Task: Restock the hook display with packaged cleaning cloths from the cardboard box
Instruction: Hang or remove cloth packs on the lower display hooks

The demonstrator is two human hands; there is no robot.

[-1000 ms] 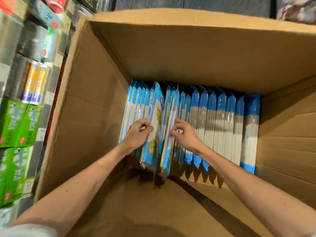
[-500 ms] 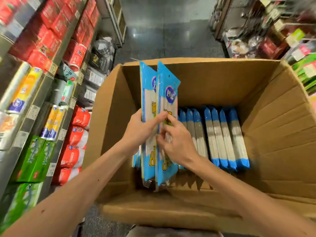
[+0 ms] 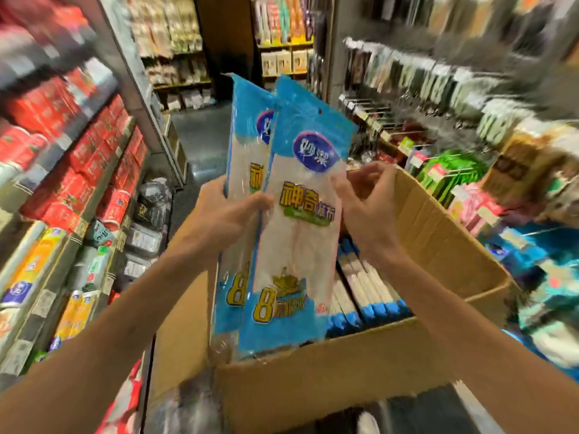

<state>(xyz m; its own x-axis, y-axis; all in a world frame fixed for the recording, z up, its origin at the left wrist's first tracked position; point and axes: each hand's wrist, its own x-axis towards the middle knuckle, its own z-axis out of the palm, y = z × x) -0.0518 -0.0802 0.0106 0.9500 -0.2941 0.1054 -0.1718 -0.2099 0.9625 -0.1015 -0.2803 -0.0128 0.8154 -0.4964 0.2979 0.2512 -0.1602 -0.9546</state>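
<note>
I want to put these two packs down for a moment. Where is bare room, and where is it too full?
Bare: the aisle floor, between the left shelves and the hook display. Crowded: the visible part of the cardboard box, filled with standing packs. Its left part is hidden behind the held packs.

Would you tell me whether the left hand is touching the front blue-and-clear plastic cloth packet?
Touching: the head view shows the left hand gripping the front packet, thumb over its left edge.
</note>
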